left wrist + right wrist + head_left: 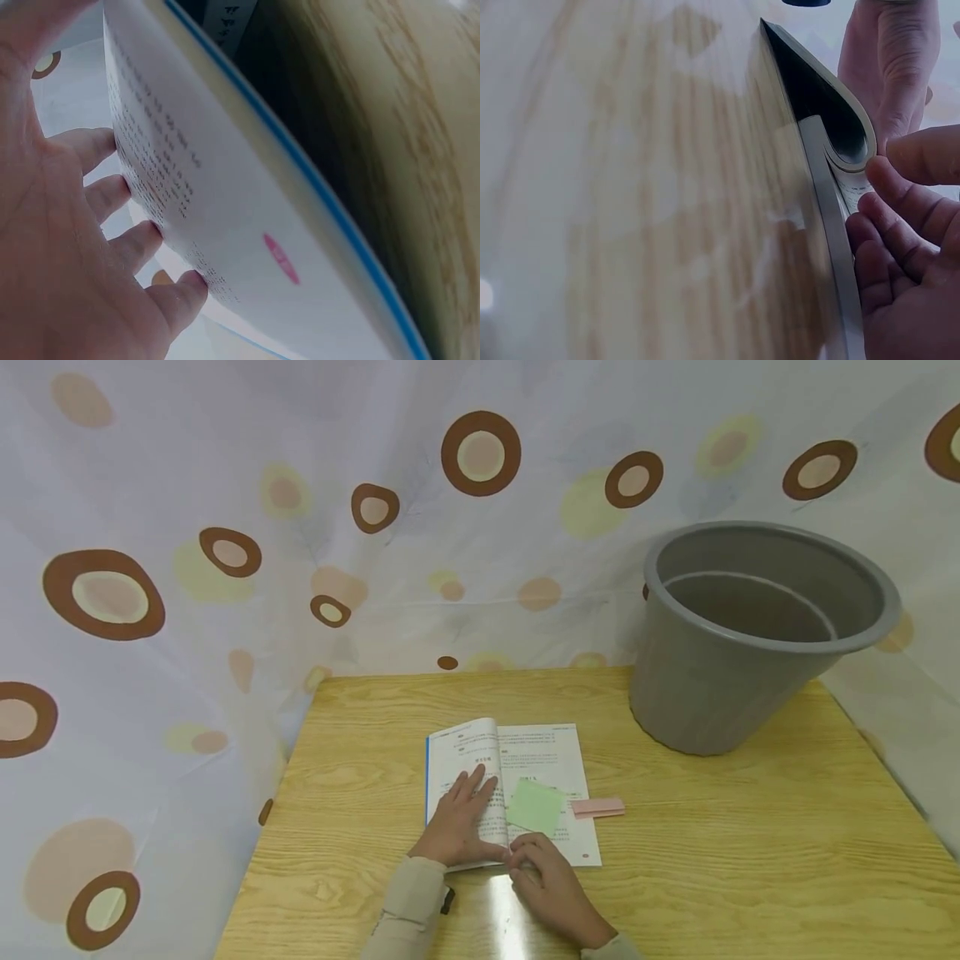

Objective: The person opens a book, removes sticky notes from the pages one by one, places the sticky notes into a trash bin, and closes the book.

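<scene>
An open book (540, 750) with printed pages and a blue cover edge lies on the table. My left hand (461, 818) is spread over its left page, with the fingers apart and the thumb reaching to the spine. In the left wrist view, the fingertips (191, 283) press on the bowed page. My right hand (551, 885) is at the bottom of the spine. Its thumb and index finger meet at the lower page edge by the fold, while its other fingers curl near the right half. A green sticky note (536, 806) lies on the right page.
A folded pink paper strip (597, 808) sticks out past the book's right edge. The large grey bucket (697, 693) stands at the back right of the wooden table (360, 760). Behind the table hangs a white sheet (405, 568) with brown and yellow circles.
</scene>
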Demonstrator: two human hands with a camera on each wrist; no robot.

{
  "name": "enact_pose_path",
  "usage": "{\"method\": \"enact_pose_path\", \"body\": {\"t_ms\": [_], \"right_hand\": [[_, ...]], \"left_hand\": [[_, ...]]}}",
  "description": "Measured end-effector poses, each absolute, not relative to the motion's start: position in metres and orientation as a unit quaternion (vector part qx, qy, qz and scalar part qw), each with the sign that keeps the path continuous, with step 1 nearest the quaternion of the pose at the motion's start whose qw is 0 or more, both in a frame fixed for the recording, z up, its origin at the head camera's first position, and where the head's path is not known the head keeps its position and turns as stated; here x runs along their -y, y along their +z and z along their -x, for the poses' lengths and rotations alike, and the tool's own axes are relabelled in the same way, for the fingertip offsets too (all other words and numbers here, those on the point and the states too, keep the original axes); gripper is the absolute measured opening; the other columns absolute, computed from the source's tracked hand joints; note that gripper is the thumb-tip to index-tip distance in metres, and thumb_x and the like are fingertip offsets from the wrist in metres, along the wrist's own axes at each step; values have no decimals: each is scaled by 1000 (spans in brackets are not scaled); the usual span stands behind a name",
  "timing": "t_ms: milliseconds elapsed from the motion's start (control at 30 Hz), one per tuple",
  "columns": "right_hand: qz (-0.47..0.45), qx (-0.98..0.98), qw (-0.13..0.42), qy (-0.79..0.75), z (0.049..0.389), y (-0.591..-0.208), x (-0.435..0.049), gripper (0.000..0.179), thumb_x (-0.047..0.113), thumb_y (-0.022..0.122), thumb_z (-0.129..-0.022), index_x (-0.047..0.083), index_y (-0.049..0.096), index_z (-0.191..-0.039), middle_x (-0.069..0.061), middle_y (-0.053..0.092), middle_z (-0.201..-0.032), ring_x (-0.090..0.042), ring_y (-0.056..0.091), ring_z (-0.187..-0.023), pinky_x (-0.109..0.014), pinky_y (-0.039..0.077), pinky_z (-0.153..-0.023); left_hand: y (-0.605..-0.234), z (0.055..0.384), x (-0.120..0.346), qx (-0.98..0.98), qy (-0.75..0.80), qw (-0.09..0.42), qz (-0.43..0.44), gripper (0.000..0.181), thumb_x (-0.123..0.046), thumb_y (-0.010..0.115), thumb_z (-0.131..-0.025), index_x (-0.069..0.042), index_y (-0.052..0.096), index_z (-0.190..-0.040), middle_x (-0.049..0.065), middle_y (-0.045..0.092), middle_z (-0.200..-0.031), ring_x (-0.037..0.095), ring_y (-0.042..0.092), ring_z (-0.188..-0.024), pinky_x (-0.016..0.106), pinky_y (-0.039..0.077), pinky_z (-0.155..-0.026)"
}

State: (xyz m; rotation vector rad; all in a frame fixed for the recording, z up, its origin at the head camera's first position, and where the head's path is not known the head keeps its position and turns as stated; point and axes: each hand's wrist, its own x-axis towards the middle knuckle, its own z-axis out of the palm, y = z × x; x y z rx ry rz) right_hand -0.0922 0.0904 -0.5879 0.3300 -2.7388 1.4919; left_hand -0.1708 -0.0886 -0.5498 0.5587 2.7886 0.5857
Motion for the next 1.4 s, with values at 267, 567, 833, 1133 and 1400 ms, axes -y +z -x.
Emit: {"method": "enact_pose_path", "body": {"t_ms": [267,567,833,1133,1400], "right_hand": [[-108,875,-12,472,92,-579,-91,16,7,66,-86,21,65,-79,7,63,-112,-19,62,-111,-42,50,-101],[-113,891,18,439,101,-560,-102,13,6,66,-89,19,67,-90,5,67,-105,-17,64,-106,-38,54,-95],[-101,921,89,366,120,-557,-112,9,5,72,-85,11,69,-91,-4,66,-108,-24,62,-106,-46,51,-94],[-85,941,86,315,130,-562,-117,22,9,73,-84,6,68,-105,-15,60,-123,-35,52,-116,-51,46,-102],[-87,955,79,271,135,-559,-117,37,16,77,-79,4,68,-113,-20,59,-129,-38,51,-117,-52,45,-100]], "left_hand": [[-552,171,90,-950,209,129,-191,117,-64,82,-65,-17,28,-158,4,12,-169,33,11,-157,57,24,-123],[-550,170,90,-946,220,143,-189,116,-59,84,-66,-17,27,-158,3,11,-170,33,11,-157,59,23,-122],[-547,171,89,-946,218,152,-184,114,-57,84,-67,-19,27,-158,1,11,-170,31,10,-157,59,22,-123],[-547,173,89,-945,215,156,-189,113,-57,84,-68,-19,27,-158,2,11,-170,32,10,-157,60,22,-122],[-548,173,90,-947,210,156,-188,114,-57,83,-68,-20,25,-159,1,9,-170,30,9,-157,59,21,-123]]}}
